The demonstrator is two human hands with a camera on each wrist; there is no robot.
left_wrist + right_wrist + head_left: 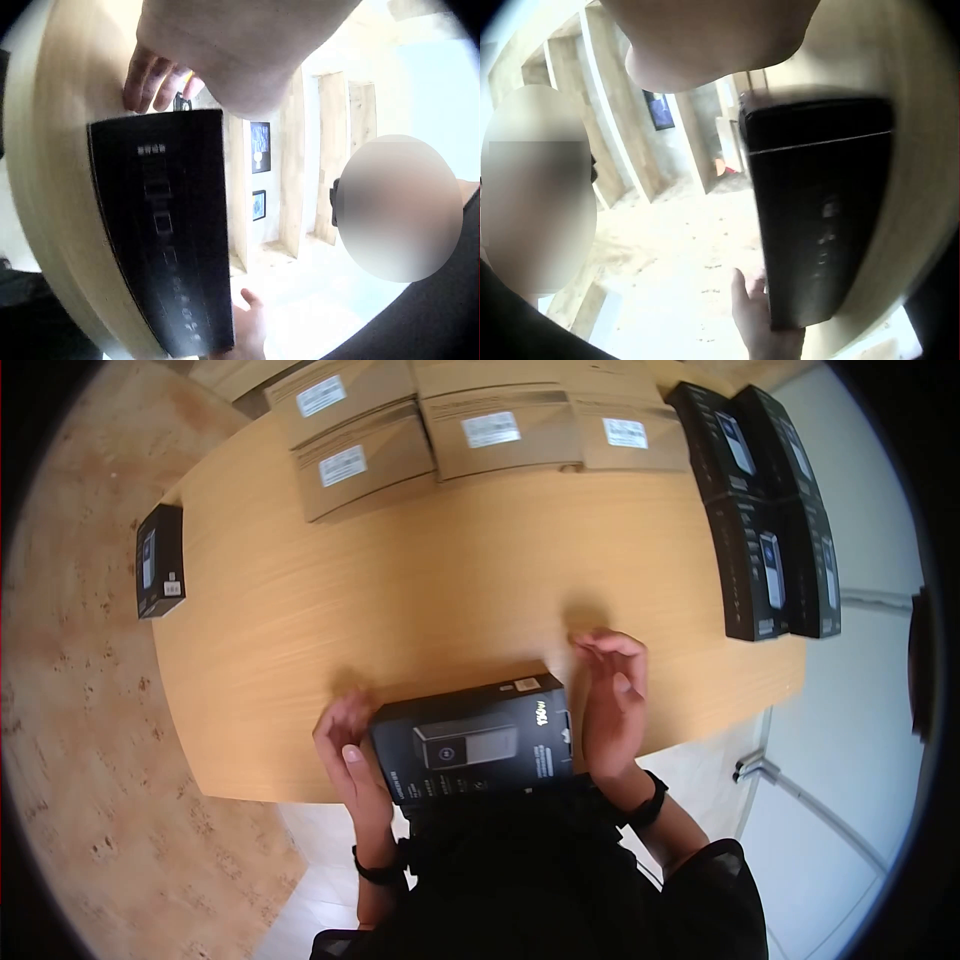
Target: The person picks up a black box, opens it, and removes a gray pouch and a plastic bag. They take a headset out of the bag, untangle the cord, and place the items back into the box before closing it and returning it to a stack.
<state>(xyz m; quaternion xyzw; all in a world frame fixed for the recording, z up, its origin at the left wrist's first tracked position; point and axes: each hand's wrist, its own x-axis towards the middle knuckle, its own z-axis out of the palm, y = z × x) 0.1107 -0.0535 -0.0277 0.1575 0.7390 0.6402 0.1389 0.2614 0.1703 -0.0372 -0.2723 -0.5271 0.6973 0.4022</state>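
Note:
A black retail box [470, 740] lies at the table's near edge, a picture of a grey device and white print on its upward face. My left hand [352, 755] is at the box's left end, fingers loosely bent and thumb beside its corner. My right hand [614, 705] is just off the right end, palm turned toward it and fingers relaxed. In the left wrist view, the box's dark long side [169, 232] stands between both hands. From the right wrist, the box [817, 217] shows a thin pale line near one end.
Brown cartons [500, 435] with white labels are stacked along the table's far edge. Several black boxes [755, 560] stand in rows at the right, and another black box [162, 560] sits at the left edge. A white panel [840, 760] is beyond the right side.

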